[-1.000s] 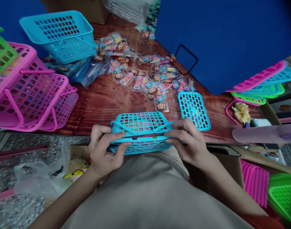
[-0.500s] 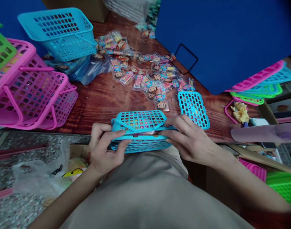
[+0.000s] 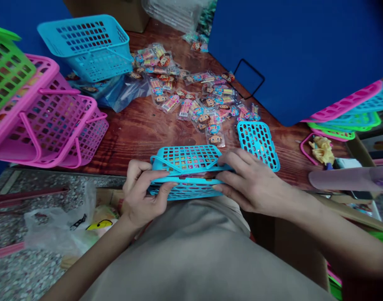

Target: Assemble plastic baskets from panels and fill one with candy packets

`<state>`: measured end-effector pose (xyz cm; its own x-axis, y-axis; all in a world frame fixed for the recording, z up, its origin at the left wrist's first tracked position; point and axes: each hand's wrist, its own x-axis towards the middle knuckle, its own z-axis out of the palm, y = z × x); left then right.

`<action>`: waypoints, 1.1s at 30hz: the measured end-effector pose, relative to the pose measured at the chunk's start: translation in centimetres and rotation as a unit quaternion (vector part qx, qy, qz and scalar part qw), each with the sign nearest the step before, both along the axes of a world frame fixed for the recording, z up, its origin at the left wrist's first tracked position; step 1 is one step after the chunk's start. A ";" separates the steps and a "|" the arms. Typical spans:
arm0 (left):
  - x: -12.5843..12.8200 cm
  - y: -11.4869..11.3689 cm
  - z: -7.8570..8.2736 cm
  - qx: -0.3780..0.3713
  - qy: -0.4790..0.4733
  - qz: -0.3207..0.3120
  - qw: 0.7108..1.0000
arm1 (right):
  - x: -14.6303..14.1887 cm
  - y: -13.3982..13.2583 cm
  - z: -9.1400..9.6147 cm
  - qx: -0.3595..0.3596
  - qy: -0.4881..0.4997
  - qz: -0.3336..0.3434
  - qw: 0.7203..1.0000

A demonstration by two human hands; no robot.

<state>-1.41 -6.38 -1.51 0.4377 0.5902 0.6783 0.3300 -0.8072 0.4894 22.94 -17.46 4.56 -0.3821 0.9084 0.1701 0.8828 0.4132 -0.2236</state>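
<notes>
Right at the table's front edge, against my body, a blue plastic basket (image 3: 188, 159) is tipped on its side with its lid (image 3: 191, 191) toward me. Small packets show through its holes and in the narrow gap along the rim. My left hand (image 3: 144, 190) grips the left end, thumb on the lid and fingers over the rim. At the right end my right hand (image 3: 244, 179) pinches the rim and lid edge together. A loose blue lid (image 3: 259, 144) lies on the table just beyond my right hand.
Small picture packets (image 3: 185, 100) are scattered across the wooden table (image 3: 125, 138). Pink baskets (image 3: 66, 121), a green basket (image 3: 9, 71) and a blue basket (image 3: 94, 54) stand at left. Stacked lids (image 3: 348, 108), crumpled yellow material (image 3: 322, 150) and a bottle (image 3: 338, 179) are at right.
The whole view has shifted slightly, so things appear a little further right. Both hands keep their hold on the blue basket and its lid, with little visible change.
</notes>
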 end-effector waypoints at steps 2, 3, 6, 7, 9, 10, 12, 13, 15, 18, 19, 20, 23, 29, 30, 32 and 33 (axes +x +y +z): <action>0.2 0.0 -0.1 -0.001 -0.008 -0.001 1.000 | 0.0 0.5 0.0 0.012 -0.024 0.010 1.000; 0.3 0.0 -0.1 -0.003 -0.014 -0.002 1.000 | 0.1 0.7 -0.1 0.024 -0.028 0.015 0.999; 0.5 -0.1 -0.3 -0.003 -0.034 0.000 0.999 | 0.6 1.1 -0.8 0.068 0.003 0.024 0.997; 0.6 -0.1 -0.4 -0.002 -0.034 0.004 0.999 | 0.8 1.1 -1.1 0.080 0.018 0.027 0.996; 0.6 -0.2 -0.4 0.000 -0.023 0.013 1.000 | 1.0 1.1 -1.7 0.100 0.041 0.031 0.994; 0.5 -0.2 -0.4 0.001 -0.018 0.016 1.000 | 1.0 1.1 -2.0 0.108 0.050 0.032 0.992; 0.5 -0.2 -0.3 0.003 -0.013 0.019 1.000 | 1.0 1.0 -2.4 0.121 0.073 0.027 0.990; 0.5 -0.2 -0.3 0.003 -0.013 0.019 1.000 | 1.0 1.0 -2.5 0.123 0.088 0.025 0.988; 0.5 -0.2 -0.3 0.002 -0.010 0.017 1.000 | 1.1 0.9 -2.5 0.119 0.107 0.028 0.987; 0.5 -0.2 -0.4 -0.001 -0.013 0.018 1.000 | 1.3 1.0 -2.1 0.076 0.116 0.027 0.990; 0.5 -0.2 -0.5 0.000 -0.016 0.019 1.000 | 1.3 1.0 -1.9 0.052 0.124 0.021 0.991; 0.5 -0.2 -0.5 0.001 -0.018 0.019 1.000 | 1.2 1.0 -1.6 0.028 0.132 0.014 0.991; 0.5 -0.2 -0.6 0.008 -0.015 0.016 1.000 | 0.7 1.1 -0.7 -0.015 0.113 0.009 0.993; 0.5 -0.2 -0.6 -0.001 -0.021 0.011 1.000 | -0.2 1.4 -0.5 0.031 0.006 0.017 0.999; 0.6 -0.2 -0.6 -0.005 -0.026 0.009 1.000 | -0.1 1.4 -0.9 0.039 0.009 0.024 0.999; 0.7 -0.2 -0.6 -0.009 -0.039 0.006 0.999 | 0.3 1.6 -1.8 0.062 0.035 0.039 0.997; 0.8 -0.2 -0.6 -0.010 -0.043 0.005 0.999 | 0.5 1.6 -2.3 0.076 0.057 0.044 0.994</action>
<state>-0.63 -6.57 -2.10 0.3729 0.6075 0.7013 0.2941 -0.7943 0.5316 23.47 -15.86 2.27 -0.4287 0.8326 0.3507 0.8142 0.5243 -0.2495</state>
